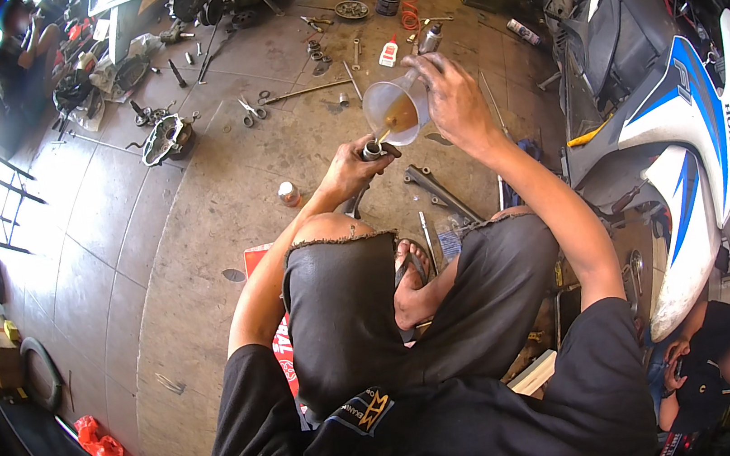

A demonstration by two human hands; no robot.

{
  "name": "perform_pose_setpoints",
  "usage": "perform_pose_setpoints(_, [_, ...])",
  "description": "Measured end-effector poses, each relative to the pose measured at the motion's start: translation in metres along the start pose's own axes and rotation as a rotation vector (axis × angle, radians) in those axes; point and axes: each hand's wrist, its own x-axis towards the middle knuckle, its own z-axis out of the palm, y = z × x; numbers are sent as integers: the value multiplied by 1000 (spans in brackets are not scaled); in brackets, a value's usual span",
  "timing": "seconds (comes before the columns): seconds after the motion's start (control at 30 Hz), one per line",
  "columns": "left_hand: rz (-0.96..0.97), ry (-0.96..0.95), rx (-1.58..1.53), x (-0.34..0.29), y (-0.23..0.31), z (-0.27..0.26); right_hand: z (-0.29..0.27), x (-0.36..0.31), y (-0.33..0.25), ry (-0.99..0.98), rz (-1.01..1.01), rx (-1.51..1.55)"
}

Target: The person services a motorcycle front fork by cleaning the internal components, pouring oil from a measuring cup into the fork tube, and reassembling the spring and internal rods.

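My left hand [347,174] is closed around the upper end of a metal tube [373,149], its round mouth facing up. Above and to the right, my right hand [455,94] grips a translucent plastic cup [379,103] by its side. The cup is tilted to the left, with amber liquid [400,114] in it, and a thin stream runs from its lip to the tube's mouth. Most of the tube below my fingers is hidden. On the floor beyond my knees lies a dark metal bar-shaped part [441,193].
A white and blue motorcycle [691,133] stands close on the right. Ahead on the floor are scissors [251,111], a white bottle [388,52], a spray can [430,38] and an engine cover [167,140]. A small jar [289,193] stands left. Other people sit at far left and lower right.
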Motion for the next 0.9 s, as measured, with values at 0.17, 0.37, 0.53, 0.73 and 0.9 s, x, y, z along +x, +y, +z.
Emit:
perform_pose_setpoints(0.17, [-4,1,18,1,-4,0,0,0,-1,-9,14,-3])
perform_pose_setpoints(0.37, [8,15,6,3,-7,1,-1,1,-1,-29,16,-4])
perform_pose_setpoints(0.53, [15,-18,12,5,-6,1,-4,-2,-1,-45,30,-17])
perform_pose_setpoints(0.73, [71,22,5,7,-15,2,-4,0,-4,-50,38,-42])
perform_pose_setpoints(0.9, [3,-7,7,7,-5,4,-6,-2,-2,-49,47,-37])
